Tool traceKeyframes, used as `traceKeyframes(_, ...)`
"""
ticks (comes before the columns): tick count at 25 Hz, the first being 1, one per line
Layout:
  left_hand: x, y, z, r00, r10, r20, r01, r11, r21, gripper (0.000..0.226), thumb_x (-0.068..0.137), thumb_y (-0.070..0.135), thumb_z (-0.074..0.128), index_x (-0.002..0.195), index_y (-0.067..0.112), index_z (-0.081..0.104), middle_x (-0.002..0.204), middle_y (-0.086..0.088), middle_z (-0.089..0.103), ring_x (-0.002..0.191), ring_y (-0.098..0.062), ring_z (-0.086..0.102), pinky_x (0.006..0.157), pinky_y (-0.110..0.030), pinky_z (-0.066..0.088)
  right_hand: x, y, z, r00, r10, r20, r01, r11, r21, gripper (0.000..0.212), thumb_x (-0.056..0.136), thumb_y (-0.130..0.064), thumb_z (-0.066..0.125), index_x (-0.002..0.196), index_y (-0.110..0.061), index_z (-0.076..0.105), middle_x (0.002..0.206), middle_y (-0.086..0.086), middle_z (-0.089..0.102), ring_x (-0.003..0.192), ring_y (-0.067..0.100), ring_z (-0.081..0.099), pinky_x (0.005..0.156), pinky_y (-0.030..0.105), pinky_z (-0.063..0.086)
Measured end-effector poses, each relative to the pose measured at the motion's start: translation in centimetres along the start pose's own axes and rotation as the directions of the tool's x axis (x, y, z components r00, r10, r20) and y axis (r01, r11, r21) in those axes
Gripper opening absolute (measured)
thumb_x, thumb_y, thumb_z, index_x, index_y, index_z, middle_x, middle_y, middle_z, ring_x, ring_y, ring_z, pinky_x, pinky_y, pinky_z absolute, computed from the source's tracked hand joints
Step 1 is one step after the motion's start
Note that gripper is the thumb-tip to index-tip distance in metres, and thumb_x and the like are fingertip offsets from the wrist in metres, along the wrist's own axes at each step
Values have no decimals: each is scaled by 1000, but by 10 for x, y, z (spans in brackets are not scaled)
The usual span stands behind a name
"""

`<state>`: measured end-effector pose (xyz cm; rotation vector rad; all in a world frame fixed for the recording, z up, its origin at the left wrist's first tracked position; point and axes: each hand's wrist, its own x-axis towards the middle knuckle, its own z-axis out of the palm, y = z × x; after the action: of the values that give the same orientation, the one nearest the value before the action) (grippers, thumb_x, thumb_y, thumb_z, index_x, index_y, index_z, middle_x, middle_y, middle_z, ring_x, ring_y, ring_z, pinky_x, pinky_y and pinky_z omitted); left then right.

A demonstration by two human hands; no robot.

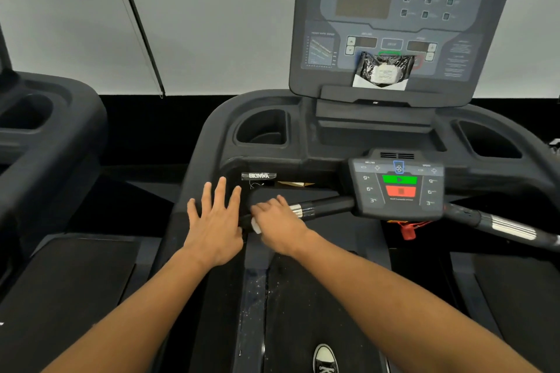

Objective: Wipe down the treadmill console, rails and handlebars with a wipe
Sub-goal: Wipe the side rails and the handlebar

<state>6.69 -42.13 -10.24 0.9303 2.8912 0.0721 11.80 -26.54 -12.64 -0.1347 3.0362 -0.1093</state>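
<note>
A dark treadmill fills the view, its tall console (pixel 394 24) upright at the top. A small control panel (pixel 398 188) with green and red buttons sits in the middle of the front handlebar (pixel 327 206). My right hand (pixel 280 228) is wrapped over the left part of that handlebar, next to its silver sensor band, with a white wipe (pixel 255 225) pressed under the fingers. Only a small corner of the wipe shows. My left hand (pixel 216 221) lies flat, fingers spread, on the left side rail (pixel 188 191), holding nothing.
A black plastic packet (pixel 385 70) with white paper rests on the console ledge. Cup holders (pixel 262 130) flank the console. A red safety clip (pixel 407 232) hangs under the panel. A second treadmill (pixel 45 130) stands to the left. My shoe (pixel 325 359) is on the belt.
</note>
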Motion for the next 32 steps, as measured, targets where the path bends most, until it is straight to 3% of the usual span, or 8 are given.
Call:
traceKeyframes(4,5,1,3,999,22,36,-22,1000,12,85,96,46,52,159,23,1,166,-10,-13,151,-36,-17,118,-62,-1,-41,50,-11,993,100,-58,-98,995,29,46,85,-2,57,130,-8,51,131,10,56,118,32,48,110,40,31)
traceKeyframes(9,30,40,-16,988,156,-18,-157,986,-62,88,97,49,50,159,22,-6,166,-10,-9,152,-31,-16,121,-57,-2,-78,81,-42,922,285,-263,-198,929,313,65,76,17,50,137,-5,49,137,13,50,118,31,47,103,39,41)
traceKeyframes(13,46,103,-36,951,307,-41,-309,945,-103,83,99,49,46,159,23,-6,167,-7,-11,152,-30,-18,121,-56,-3,-124,111,-53,846,415,-335,-269,874,404,61,80,14,52,137,-8,50,126,13,57,114,33,53,97,37,43)
traceKeyframes(17,51,180,-43,891,452,-42,-454,887,-80,83,100,50,45,159,24,-6,166,-5,-14,151,-32,-19,122,-57,-2,-192,153,-62,697,607,-381,-389,767,511,46,89,7,54,132,-10,57,122,9,64,113,30,50,97,25,39)
traceKeyframes(24,62,302,-41,825,565,1,-564,824,-54,84,99,52,43,159,25,-9,165,-4,-19,150,-32,-24,120,-59,-6,-277,225,-55,599,705,-380,-476,695,539,45,93,6,50,133,-13,57,106,-10,56,108,26,41,97,34,44)
traceKeyframes(27,71,338,-38,838,544,43,-544,839,-22,89,97,58,46,159,26,-9,165,-4,-21,149,-32,-24,120,-59,-7,-298,263,-49,594,722,-355,-472,670,573,45,94,6,49,135,-13,56,107,-13,51,109,22,40,98,35,44)
traceKeyframes(32,91,372,-38,880,469,77,-472,882,14,103,88,67,55,159,28,-9,164,-4,-22,149,-33,-24,119,-61,-7,-296,305,-51,672,643,-366,-364,719,592,49,90,12,50,133,-10,57,116,1,62,118,23,50,102,27,42)
